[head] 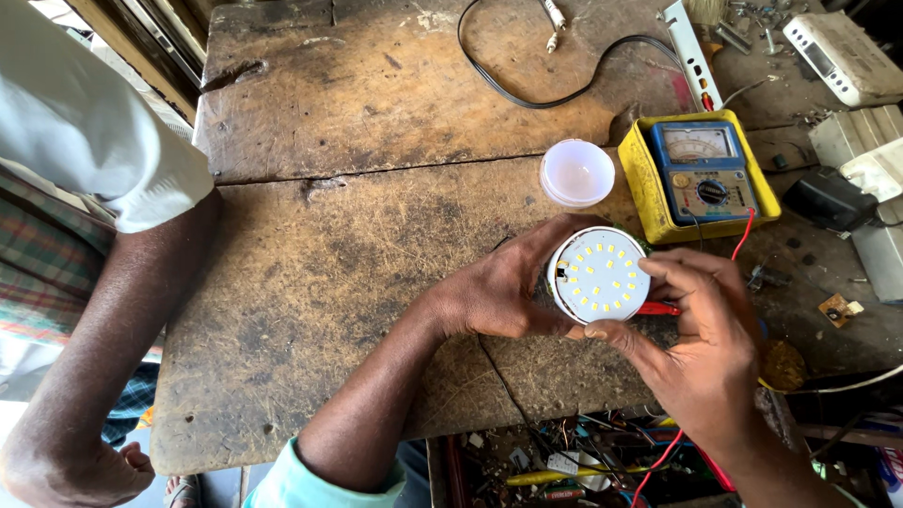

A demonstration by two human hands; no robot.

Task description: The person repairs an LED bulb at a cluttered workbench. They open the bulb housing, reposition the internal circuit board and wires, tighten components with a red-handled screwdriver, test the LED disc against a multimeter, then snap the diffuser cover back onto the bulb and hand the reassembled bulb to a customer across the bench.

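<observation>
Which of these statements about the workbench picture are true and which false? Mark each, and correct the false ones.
1. Both hands hold a round white LED lamp board. True: the left hand cups it, the right hand grips its edge.
2. The meter has a blue outer case. False: the case is yellow.
3. The white dome cover lies on the wooden table, apart from the lamp. True.
4. Another person's arm is at the right edge. False: it is at the left.

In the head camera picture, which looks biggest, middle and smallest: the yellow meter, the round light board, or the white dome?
1. Yellow meter
2. Round light board, held in both hands
3. White dome

The board is nearer the camera, so it may look bigger than it is.
</observation>
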